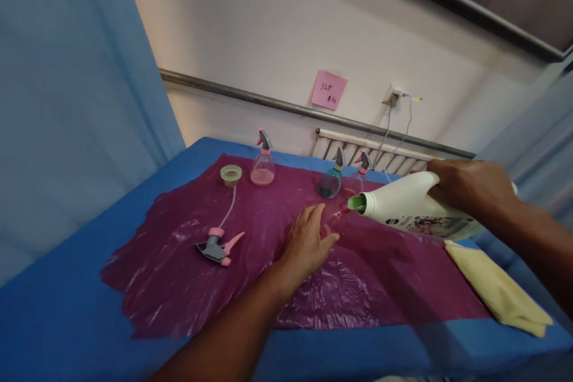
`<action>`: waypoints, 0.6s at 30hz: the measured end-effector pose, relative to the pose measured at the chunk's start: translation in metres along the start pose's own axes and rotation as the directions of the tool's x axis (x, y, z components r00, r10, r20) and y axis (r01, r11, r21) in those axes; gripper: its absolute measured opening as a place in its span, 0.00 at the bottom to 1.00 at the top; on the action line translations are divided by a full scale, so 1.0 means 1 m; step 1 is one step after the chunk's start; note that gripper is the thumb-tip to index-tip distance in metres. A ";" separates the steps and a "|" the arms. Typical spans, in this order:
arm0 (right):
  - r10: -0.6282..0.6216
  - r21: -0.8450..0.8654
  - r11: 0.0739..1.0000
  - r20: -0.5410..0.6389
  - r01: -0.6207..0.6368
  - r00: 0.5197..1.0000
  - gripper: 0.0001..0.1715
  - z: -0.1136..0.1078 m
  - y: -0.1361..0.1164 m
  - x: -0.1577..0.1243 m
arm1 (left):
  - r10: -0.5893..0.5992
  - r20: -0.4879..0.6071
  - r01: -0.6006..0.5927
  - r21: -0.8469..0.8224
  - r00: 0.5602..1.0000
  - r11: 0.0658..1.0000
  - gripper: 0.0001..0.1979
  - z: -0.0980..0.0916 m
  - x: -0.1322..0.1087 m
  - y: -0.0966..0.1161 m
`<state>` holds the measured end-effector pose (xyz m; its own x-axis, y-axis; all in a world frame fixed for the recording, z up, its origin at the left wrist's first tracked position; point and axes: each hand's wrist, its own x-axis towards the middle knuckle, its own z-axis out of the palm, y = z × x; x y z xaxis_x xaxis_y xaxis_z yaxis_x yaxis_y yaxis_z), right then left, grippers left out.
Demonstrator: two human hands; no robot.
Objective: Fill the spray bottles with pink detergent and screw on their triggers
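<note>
My right hand [474,188] grips a white jug [412,206] by its back end and holds it tipped on its side, green spout pointing left. A thin red stream [342,210] runs from the spout down to a small clear bottle [332,228] that is hard to make out. My left hand [307,245] rests on the purple plastic sheet [179,286] with fingers and thumb curled round that bottle. A detached grey and pink spray head [219,246] with its tube lies to the left. A green cap [231,175] sits behind it.
Three spray bottles stand at the back: one with pink liquid [262,161], a teal one [331,179], a clear one [362,170]. A yellow cloth [496,289] lies at the right on the blue table [58,322]. A blue curtain [67,101] hangs at left; a radiator [394,155] stands behind.
</note>
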<state>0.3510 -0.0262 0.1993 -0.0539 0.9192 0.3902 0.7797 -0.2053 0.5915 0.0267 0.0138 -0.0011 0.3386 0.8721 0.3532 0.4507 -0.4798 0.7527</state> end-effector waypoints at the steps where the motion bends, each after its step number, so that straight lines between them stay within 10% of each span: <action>1: -0.001 0.001 1.000 -0.003 0.001 1.000 0.13 0.000 0.000 0.000 | 0.000 0.001 0.000 0.002 1.000 1.000 0.36 0.000 0.000 0.000; 18: 0.005 0.003 1.000 0.021 -0.005 1.000 0.14 -0.004 -0.001 0.000 | -0.004 0.001 0.004 0.006 1.000 1.000 0.36 0.001 0.000 0.000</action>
<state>0.3475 -0.0275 0.2013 -0.0374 0.9250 0.3782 0.7821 -0.2085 0.5873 0.0272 0.0132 -0.0014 0.3382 0.8737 0.3498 0.4572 -0.4774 0.7504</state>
